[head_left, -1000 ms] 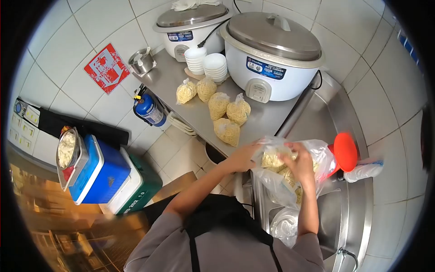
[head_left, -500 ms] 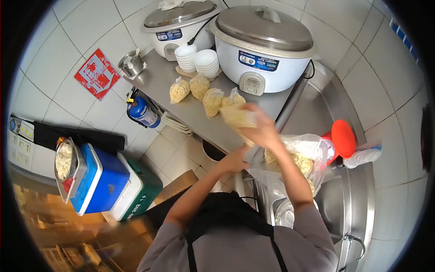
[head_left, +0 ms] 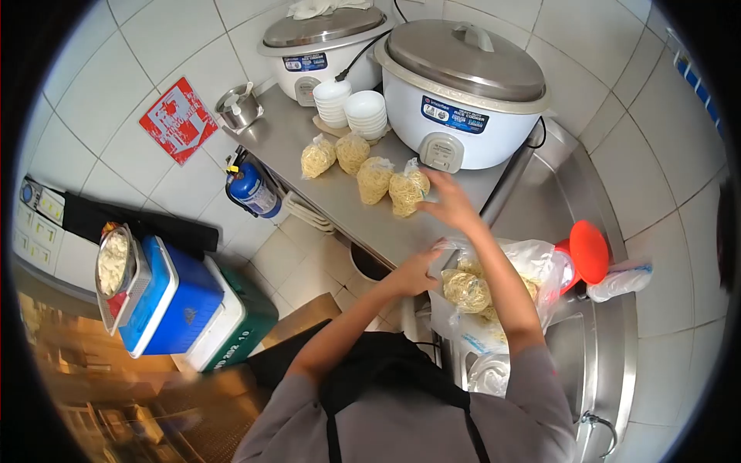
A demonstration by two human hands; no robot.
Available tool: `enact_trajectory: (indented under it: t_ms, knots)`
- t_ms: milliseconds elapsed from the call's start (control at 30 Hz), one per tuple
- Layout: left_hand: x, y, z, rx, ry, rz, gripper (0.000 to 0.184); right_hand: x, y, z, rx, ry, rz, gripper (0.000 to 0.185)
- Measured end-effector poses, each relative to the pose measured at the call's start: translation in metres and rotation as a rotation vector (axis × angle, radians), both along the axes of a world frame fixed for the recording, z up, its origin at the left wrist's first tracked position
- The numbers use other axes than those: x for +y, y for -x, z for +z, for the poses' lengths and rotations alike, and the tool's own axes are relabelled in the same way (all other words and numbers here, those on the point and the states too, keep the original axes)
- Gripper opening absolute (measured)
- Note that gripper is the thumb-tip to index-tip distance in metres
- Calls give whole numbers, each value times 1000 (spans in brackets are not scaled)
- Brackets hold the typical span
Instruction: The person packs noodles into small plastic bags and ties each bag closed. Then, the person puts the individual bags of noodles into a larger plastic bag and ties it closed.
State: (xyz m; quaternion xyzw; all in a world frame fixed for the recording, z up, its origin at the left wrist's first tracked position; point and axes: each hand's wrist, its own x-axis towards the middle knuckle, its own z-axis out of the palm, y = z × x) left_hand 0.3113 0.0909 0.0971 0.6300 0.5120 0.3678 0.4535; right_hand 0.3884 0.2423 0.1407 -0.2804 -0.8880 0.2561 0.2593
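Note:
Four small bags of yellow noodles (head_left: 375,180) stand on the steel counter (head_left: 309,127). My right hand (head_left: 451,202) is at the right side of the nearest one (head_left: 407,190), its thumb and fingers spread. Beside the counter's front edge, my left hand (head_left: 414,272) has its fingertips at the rim of a large clear plastic bag (head_left: 540,258), apparently gripping it. More noodle packs (head_left: 465,291) lie inside this large bag, over the sink edge; my right forearm hides part of them.
Two rice cookers (head_left: 463,100) and stacked white bowls (head_left: 365,114) stand behind the noodle bags. A red round lid (head_left: 589,252) is right of the plastic bag. At left are a blue fire extinguisher (head_left: 253,189), a blue cooler (head_left: 185,297) and a metal pot (head_left: 238,108).
The noodle bag formerly at the counter's front edge is gone from there. My right hand moved from the large bag to the counter, held a noodle bag midway, and now has spread fingers.

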Motion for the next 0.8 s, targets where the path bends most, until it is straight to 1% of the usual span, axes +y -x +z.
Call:
enact_trajectory:
  t_ms: [33,100,133,200,233,267,300,333,367,400,433,467,533,600,667,700,733,767,800]
  knots:
    - [-6,0,-7,18,-41,12,68,11,32,-35,-128,-60,-96,60]
    - [-18,-2,-18,73,-81,58,64,23,73,-67,-311,15,-249,69]
    - [-19,-4,-23,104,-81,83,62,28,81,-69,-363,151,-310,72]
    - [-22,-2,-34,248,-181,90,58,36,85,-64,-261,201,-353,68]
    - [-28,-5,-40,305,-225,90,56,38,74,-66,-221,230,-381,66]
    - [-32,-6,-39,289,-178,90,55,34,54,-44,-156,275,-339,66]
    - [-32,-6,-32,275,-134,94,54,26,35,-10,-88,312,-295,67]
    - [-33,-9,-26,262,-93,107,54,15,8,4,90,163,-293,69]
    - [-31,-13,-22,228,-90,143,52,-14,-31,56,74,217,-297,74]
    - [-30,-16,-18,197,-85,187,51,-33,-72,82,91,305,-295,69]
    - [-30,-18,-17,170,-78,235,50,-53,-111,114,92,591,-187,64]
    - [-26,-18,-16,113,-79,249,49,-66,-148,108,284,715,-33,60]
    - [-11,-22,-14,-1,-86,292,49,-93,-190,93,70,524,-90,59]
    - [4,-24,-15,63,-167,313,50,-110,-182,27,-421,37,-485,57]
    - [2,-21,-19,103,-196,297,51,-112,-177,-24,-395,-16,-611,58]
    - [2,-21,-21,96,-199,281,51,-105,-175,-33,-383,-54,-668,59]
    - [4,-18,-18,96,-207,261,52,-94,-178,-25,-396,-22,-564,57]
    - [-5,-20,-16,101,-148,275,51,-89,-190,-11,-412,31,-467,55]
    - [-12,-22,-3,110,-99,285,50,-85,-192,9,-419,77,-376,54]
